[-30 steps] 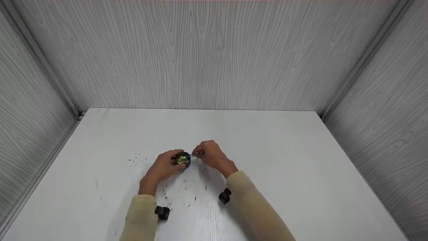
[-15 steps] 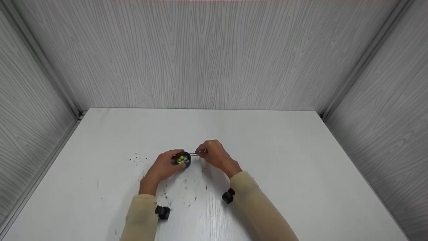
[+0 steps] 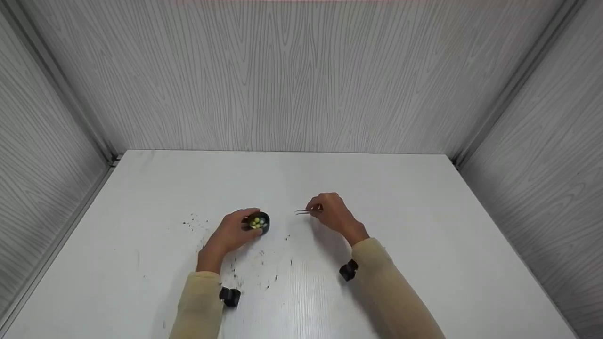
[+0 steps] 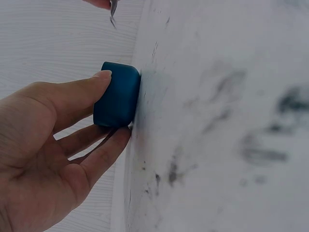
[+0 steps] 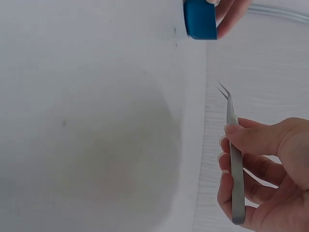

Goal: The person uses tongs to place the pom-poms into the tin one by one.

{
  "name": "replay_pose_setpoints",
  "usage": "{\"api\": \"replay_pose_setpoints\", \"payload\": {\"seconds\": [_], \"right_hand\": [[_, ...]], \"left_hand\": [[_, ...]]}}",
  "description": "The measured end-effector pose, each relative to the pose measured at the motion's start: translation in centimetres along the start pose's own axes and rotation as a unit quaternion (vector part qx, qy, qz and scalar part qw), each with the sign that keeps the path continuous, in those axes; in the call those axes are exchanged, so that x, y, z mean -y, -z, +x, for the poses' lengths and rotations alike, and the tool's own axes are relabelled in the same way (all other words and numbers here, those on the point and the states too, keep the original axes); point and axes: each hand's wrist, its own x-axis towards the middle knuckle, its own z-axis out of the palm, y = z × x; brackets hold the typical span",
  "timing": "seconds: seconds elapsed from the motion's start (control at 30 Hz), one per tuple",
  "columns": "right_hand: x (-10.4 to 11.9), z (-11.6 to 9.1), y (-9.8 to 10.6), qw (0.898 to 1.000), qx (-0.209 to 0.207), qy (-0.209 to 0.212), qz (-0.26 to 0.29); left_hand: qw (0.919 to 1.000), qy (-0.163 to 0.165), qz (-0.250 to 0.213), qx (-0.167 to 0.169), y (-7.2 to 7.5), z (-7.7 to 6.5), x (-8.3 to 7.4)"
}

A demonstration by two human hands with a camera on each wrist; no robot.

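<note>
A small dark blue cup [image 4: 118, 96] stands on the white table, its round mouth facing up in the head view. Several yellow and pale beads [image 3: 257, 222] lie inside it. My left hand [image 3: 234, 232] grips the cup from the left, thumb on the near side and fingers on the far side. To the right of the cup, my right hand [image 3: 333, 214] pinches metal tweezers [image 5: 236, 169] with bent, pointed tips. The tips are slightly apart with nothing visible between them, and they point left toward the cup, clear of it.
Dark smudges and specks [image 3: 261, 254] mark the white tabletop [image 3: 400, 212] around the left hand. Grey wood-grain panels [image 3: 282, 75] rise at the back and on both sides. Small black devices [image 3: 348, 270] sit at both wrists.
My right hand has drawn back to the right, taking the tweezers out of the cup and away from its rim. The left hand and cup have stayed in place.
</note>
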Motion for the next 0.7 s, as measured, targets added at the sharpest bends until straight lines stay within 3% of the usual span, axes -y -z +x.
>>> {"api": "replay_pose_setpoints", "payload": {"seconds": [0.37, 0.7], "right_hand": [[-4.4, -1.4, 2.3, 0.999, -0.004, -0.038, -0.015], [-6.7, -1.9, 3.0, 0.996, 0.001, -0.075, -0.039]], "left_hand": [[0.9998, 0.014, 0.013, 0.001, -0.2, -0.1, -0.1], [0.9999, 0.001, 0.011, 0.002, 0.0, 0.0, 0.2]]}}
